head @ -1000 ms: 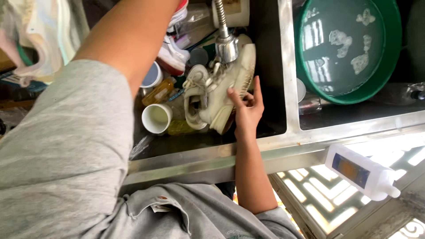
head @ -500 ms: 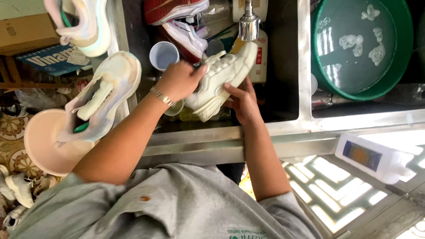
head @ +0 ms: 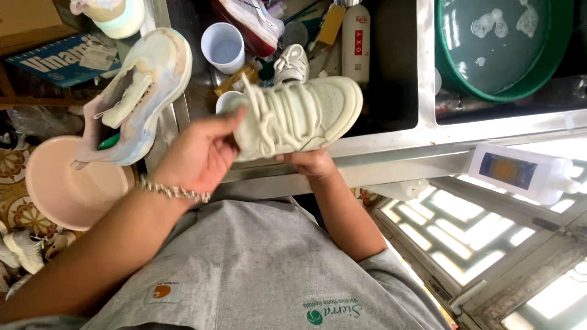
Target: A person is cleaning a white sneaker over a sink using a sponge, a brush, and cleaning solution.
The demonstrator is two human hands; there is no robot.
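The cream lace-up sneaker point(head: 296, 116) had come up out of the sink point(head: 391, 131), left hand point(head: 195, 153) gripping its collar, right hand point(head: 312, 162) cupping underneath; a wet slip could drop it onto the cups at twelve o'clock.

Right hand point(head: 310, 162): mostly hidden beneath the pale cream laced sneaker point(head: 296, 116); grip cannot be told.
Green round plastic basin point(head: 502, 46): cut off by the top edge.
Red-soled shoe point(head: 247, 21): cropped at the top.
Pink round plastic bowl point(head: 67, 186): partly covered by the pastel sneaker point(head: 137, 91).
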